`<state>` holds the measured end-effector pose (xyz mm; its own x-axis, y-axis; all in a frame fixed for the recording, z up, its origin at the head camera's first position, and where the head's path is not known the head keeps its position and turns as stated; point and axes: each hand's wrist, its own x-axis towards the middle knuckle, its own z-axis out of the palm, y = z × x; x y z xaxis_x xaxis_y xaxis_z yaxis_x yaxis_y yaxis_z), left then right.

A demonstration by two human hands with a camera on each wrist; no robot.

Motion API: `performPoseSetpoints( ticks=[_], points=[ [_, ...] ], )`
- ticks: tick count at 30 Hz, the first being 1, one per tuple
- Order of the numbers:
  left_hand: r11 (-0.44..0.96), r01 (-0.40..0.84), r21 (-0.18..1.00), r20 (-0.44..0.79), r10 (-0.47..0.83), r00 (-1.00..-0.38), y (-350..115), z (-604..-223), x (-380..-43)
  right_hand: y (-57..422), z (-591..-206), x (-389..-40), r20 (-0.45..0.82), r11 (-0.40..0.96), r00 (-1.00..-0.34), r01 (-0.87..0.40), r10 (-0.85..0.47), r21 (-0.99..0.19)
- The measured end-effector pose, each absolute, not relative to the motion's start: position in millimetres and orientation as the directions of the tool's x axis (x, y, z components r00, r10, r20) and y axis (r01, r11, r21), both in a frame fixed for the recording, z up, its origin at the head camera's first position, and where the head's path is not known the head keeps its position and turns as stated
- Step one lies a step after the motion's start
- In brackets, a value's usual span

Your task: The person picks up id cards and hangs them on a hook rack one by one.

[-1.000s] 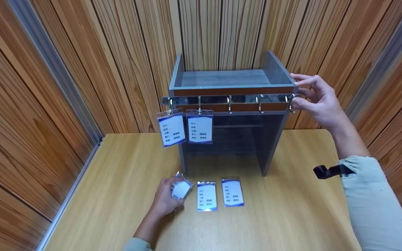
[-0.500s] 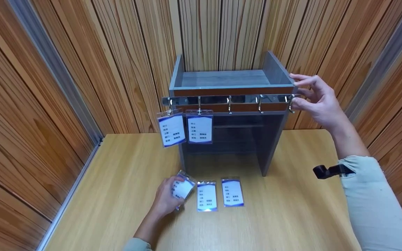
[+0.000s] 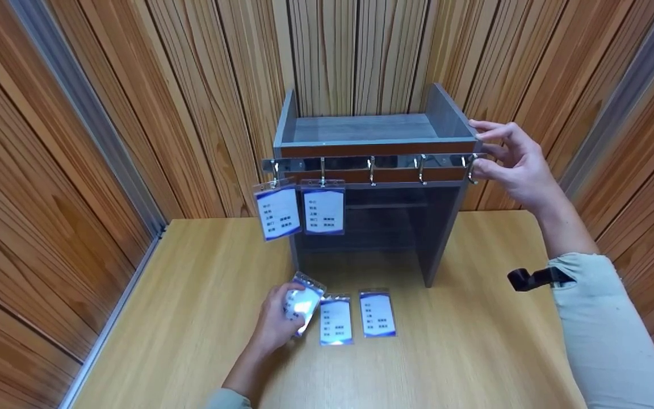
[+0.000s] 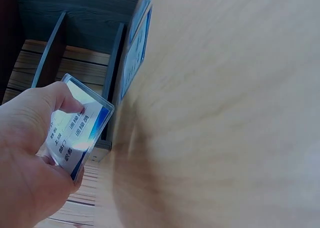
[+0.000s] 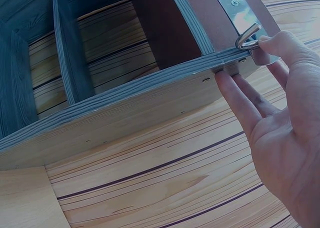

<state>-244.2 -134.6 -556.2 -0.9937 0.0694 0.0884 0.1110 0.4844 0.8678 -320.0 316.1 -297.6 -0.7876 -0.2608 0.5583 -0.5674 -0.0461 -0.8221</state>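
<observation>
In the head view my left hand (image 3: 280, 318) pinches a clear badge holder (image 3: 306, 301) by its edges. The badge is tilted, its top pointing away, left of two badges lying on the table. The left wrist view shows thumb and fingers on opposite edges of this badge (image 4: 80, 123). My right hand (image 3: 517, 165) grips the upper right corner of a grey shelf (image 3: 381, 142). In the right wrist view the thumb is at the end hook (image 5: 248, 38), and fingers press the shelf's side. Two more badges, a left one (image 3: 277, 213) and a right one (image 3: 323, 210), hang from the hook rail (image 3: 395, 162).
Flat on the wooden table (image 3: 191, 318) lie a left badge (image 3: 336, 321) and a right badge (image 3: 377, 314), in front of the shelf. Three hooks on the right of the rail carry no badge. Wood-panelled walls (image 3: 355, 57) surround the table.
My left hand has raised the badge slightly and turned it, shifting it a little right and away from me. The right hand keeps its grip on the shelf corner.
</observation>
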Motion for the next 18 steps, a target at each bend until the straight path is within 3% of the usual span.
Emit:
performPoseSetpoints(
  ticks=[18],
  points=[
    [0.378, 0.238, 0.895, 0.24, 0.044, -0.97, -115, -550, -247, 320, -302, -327, 0.563, -0.028, -0.786, -0.576, -0.254, -0.817]
  ],
)
